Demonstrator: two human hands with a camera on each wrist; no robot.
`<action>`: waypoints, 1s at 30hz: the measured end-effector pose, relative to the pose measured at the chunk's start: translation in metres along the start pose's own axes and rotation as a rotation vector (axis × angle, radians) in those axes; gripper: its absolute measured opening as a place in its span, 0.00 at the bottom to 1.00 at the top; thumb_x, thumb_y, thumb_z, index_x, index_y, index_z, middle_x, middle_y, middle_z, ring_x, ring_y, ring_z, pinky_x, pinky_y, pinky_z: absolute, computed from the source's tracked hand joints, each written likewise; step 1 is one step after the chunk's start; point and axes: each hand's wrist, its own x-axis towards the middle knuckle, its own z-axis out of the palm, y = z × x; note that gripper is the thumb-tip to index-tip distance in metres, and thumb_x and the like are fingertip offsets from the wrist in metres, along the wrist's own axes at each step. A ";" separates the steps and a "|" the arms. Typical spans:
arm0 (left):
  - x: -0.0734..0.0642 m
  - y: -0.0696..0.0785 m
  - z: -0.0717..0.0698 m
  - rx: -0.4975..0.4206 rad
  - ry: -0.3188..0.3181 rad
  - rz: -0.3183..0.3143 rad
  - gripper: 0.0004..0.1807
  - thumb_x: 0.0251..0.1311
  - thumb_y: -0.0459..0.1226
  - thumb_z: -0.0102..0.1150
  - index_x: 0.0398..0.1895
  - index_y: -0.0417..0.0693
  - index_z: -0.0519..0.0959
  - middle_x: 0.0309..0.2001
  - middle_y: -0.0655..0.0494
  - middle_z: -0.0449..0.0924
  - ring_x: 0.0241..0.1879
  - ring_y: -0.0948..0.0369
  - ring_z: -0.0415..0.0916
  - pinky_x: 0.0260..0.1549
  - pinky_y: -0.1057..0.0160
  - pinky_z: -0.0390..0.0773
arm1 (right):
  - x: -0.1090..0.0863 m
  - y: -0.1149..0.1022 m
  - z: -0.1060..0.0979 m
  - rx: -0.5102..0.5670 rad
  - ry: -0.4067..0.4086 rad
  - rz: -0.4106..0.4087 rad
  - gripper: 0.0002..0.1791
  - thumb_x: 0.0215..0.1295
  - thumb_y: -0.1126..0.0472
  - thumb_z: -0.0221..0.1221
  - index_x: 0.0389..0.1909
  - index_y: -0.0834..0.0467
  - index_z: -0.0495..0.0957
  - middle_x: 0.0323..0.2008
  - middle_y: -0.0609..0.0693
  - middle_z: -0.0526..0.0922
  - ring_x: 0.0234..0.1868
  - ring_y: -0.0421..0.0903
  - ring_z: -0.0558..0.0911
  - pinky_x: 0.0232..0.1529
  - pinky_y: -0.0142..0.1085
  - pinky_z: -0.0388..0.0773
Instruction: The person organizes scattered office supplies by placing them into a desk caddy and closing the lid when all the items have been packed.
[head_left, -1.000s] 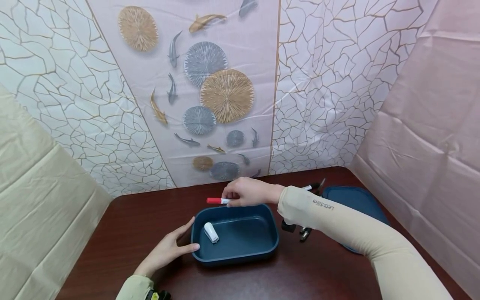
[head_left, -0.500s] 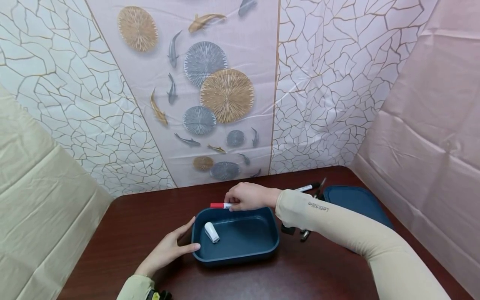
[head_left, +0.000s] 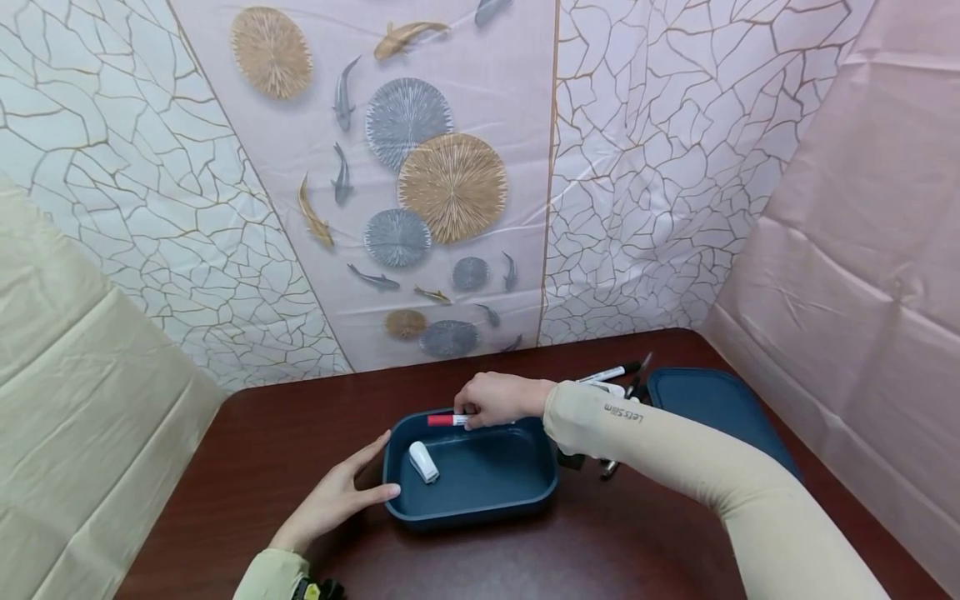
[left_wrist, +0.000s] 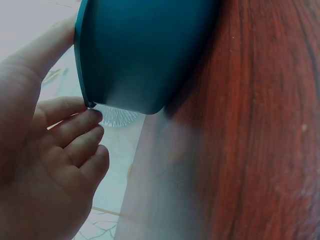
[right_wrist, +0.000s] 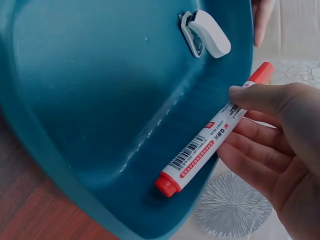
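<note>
A dark blue rectangular box stands on the table, its top uncovered. My left hand holds the box's left end, with the thumb over the rim and a fingertip at the far corner. Inside, near that end, lies a small white stapler. My right hand pinches a marker with a white body and red ends between thumb and fingers. The marker is level, over the inner side of the box's far wall. In the left wrist view the left hand's other fingers bend loosely outside the box.
Right of the box, partly behind the right sleeve, lie a black-capped white marker, a black object and a small metallic piece. A flat blue lid is at far right. Fabric hangs behind the table.
My right hand has moved toward me and slightly right, bringing the red marker from behind the far rim to over the box's inside. The left hand and box stay put.
</note>
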 end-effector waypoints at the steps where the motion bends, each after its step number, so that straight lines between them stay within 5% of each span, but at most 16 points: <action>1: 0.000 0.000 0.000 0.003 -0.002 0.001 0.48 0.58 0.51 0.72 0.79 0.59 0.58 0.78 0.53 0.57 0.76 0.45 0.52 0.68 0.35 0.58 | 0.000 0.000 0.001 0.006 -0.006 0.001 0.09 0.70 0.57 0.64 0.48 0.52 0.85 0.29 0.40 0.78 0.26 0.36 0.74 0.31 0.28 0.74; 30: 0.001 -0.001 -0.002 0.006 0.014 0.031 0.48 0.56 0.52 0.73 0.79 0.63 0.60 0.77 0.55 0.57 0.76 0.46 0.52 0.67 0.34 0.59 | 0.004 0.006 0.017 -0.027 -0.099 0.065 0.11 0.67 0.58 0.67 0.49 0.54 0.87 0.38 0.43 0.86 0.31 0.32 0.80 0.38 0.28 0.80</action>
